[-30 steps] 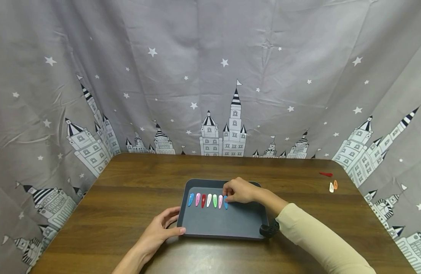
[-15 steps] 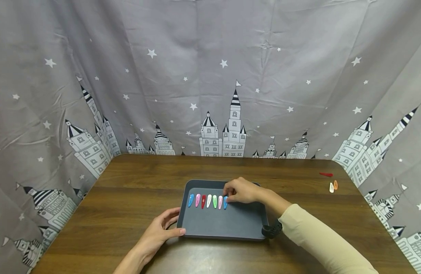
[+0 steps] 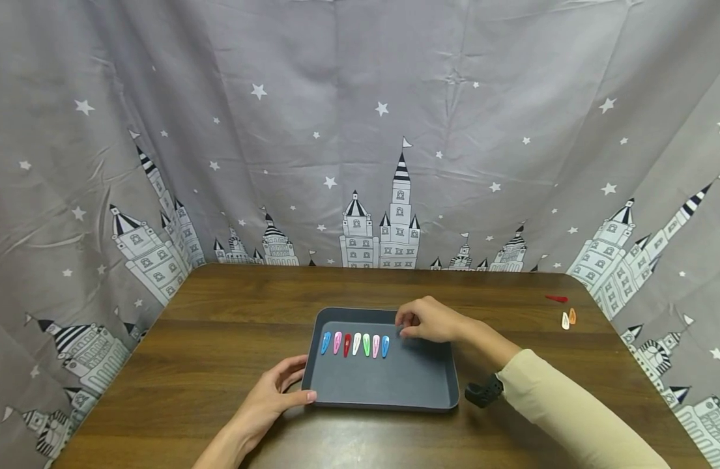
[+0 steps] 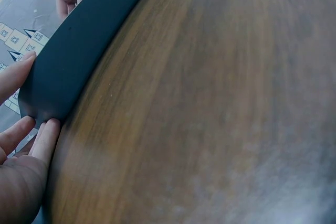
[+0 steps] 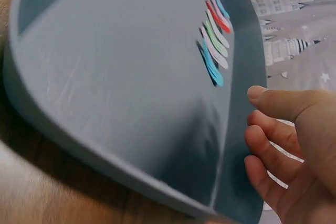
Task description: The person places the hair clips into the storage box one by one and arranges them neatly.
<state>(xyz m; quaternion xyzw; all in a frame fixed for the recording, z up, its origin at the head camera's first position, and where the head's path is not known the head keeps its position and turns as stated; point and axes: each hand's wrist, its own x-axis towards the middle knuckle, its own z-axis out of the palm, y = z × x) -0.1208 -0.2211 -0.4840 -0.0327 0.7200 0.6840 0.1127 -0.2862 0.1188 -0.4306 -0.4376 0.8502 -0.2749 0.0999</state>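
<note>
A dark grey tray lies on the wooden table. Across its back part runs a row of several snap hair clips. A blue clip is at the left end, followed by pink, a red clip, white, green and pink. Another blue clip ends the row on the right. My left hand grips the tray's left front corner, thumb at the rim and fingers along the outer wall. Above the tray's back right part is my right hand, fingers loosely bent and holding nothing, apart from the clips.
At the table's far right lie a red clip, a white clip and an orange clip. A grey curtain with castles and stars hangs behind the table. A black band is on the right wrist.
My right hand has let go of the right-end blue clip and moved up and to the right, leaving it in the row. The left hand has stayed at the tray.
</note>
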